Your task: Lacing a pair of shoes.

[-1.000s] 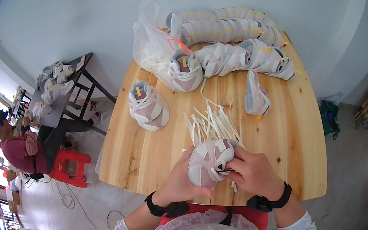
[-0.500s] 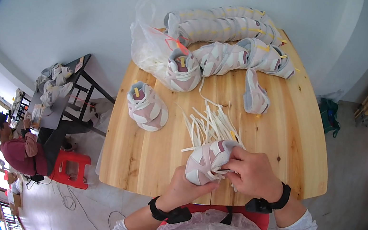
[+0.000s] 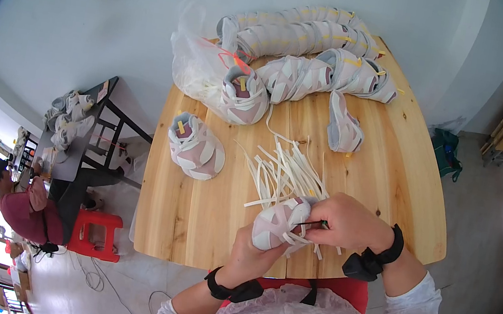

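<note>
My left hand (image 3: 251,255) is closed around a pale pink and white shoe upper (image 3: 273,227) at the table's near edge. My right hand (image 3: 346,223) presses against the upper's lacing side, its fingers pinched on a thin dark tool (image 3: 314,223) whose tip points at the eyelets. What kind of tool it is, I cannot make out. White lace ends hang below the right fingers. Just beyond the upper lies a loose pile of flat white shoelaces (image 3: 285,170). To the left stands another shoe upper (image 3: 196,151), with laces across it.
Long nested rows of shoe uppers (image 3: 309,41) lie along the far side of the wooden table (image 3: 397,154). A clear plastic bag (image 3: 193,66) sits far left, beside an upper (image 3: 244,97). One upper (image 3: 344,125) lies alone. A co-worker (image 3: 32,211) sits at a dark table (image 3: 74,155).
The dark tool now shows between my right fingers at the upper's eyelets. My right hand has turned and shifted slightly. My left hand still holds the upper.
</note>
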